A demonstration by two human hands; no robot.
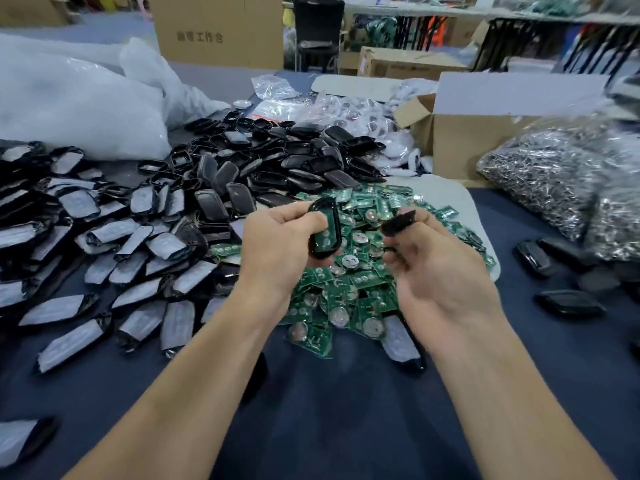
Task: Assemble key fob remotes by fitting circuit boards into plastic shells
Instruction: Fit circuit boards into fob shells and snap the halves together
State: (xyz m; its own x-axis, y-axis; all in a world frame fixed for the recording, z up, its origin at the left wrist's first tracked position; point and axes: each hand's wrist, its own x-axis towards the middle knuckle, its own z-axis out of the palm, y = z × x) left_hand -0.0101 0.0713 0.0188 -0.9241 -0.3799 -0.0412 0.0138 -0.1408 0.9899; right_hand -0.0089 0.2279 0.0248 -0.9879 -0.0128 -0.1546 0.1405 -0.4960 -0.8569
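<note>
My left hand (277, 244) grips a black oval shell half (323, 230) with a green circuit board seated inside it, held upright above the pile of green circuit boards (349, 289). To its right, my right hand (436, 261) pinches a second black shell piece (398, 223) between thumb and fingers, a short gap away from the first. Behind both hands lies a heap of empty black shells (277, 161).
Many film-covered black shell fronts (104, 244) spread over the left of the dark blue table. A clear bag of metal parts (561, 181) and a cardboard box (460, 140) stand at the right. Finished black fobs (568, 301) lie at the right edge. White plastic bags (76, 98) sit back left.
</note>
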